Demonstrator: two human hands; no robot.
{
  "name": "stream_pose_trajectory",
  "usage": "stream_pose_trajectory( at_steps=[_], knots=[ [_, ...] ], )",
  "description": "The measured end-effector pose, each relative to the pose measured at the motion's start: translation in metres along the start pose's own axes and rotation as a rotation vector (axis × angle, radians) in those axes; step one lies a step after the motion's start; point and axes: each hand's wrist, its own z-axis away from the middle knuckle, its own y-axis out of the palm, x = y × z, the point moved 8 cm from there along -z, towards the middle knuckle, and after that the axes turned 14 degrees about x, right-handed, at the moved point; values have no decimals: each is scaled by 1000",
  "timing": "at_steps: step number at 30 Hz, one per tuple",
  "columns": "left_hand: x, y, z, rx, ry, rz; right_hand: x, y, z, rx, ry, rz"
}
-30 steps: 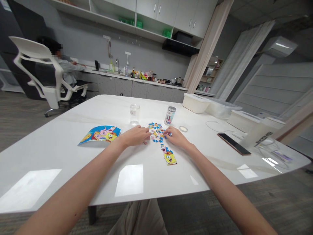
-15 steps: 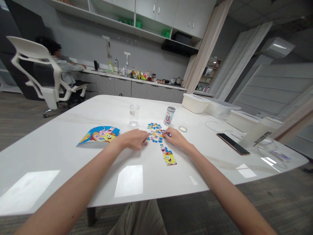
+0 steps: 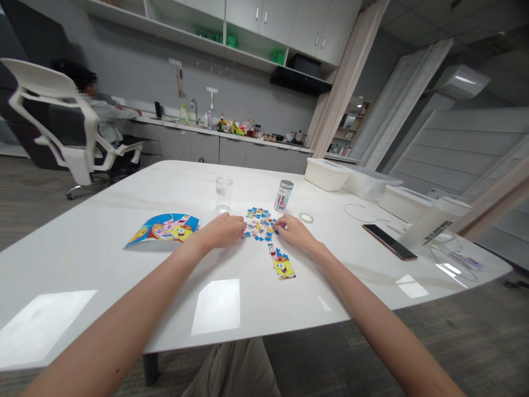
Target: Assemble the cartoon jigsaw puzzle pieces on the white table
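Observation:
A loose pile of jigsaw puzzle pieces [image 3: 259, 225] lies on the white table [image 3: 157, 298]. My left hand [image 3: 226, 229] rests at the pile's left edge, fingers curled together; what they hold, if anything, is hidden. At the pile's right side my right hand [image 3: 292, 229] pinches a small puzzle piece [image 3: 285, 225], mostly covered by the fingers. Nearer to me lies a joined strip of puzzle [image 3: 282, 263] with a yellow cartoon face. Left of my left hand, a curved picture sheet [image 3: 163, 227] shows similar cartoon figures.
Behind the pile stand a clear jar [image 3: 223, 194] and a printed can [image 3: 283, 196], with a round lid [image 3: 306, 218] beside it. Rightward are a phone [image 3: 389, 241], cables and storage boxes [image 3: 328, 175]. A person sits beyond an office chair [image 3: 53, 118] at back left.
My left hand has shifted slightly up and away from me along the pile's left edge. My right hand stays at the right side, still pinching. The whole view has moved slightly.

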Motion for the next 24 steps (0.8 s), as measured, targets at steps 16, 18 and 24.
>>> stream_pose_trajectory(
  at_steps=[16,18,24],
  knots=[
    [9,1,3,48,-16,-64,-14,3,3,34,158,46],
    [7,0,4,41,28,-1,-7,7,1,29,67,9],
    [9,1,4,43,47,158,-5,13,-4,-7,31,-48]
  ],
)
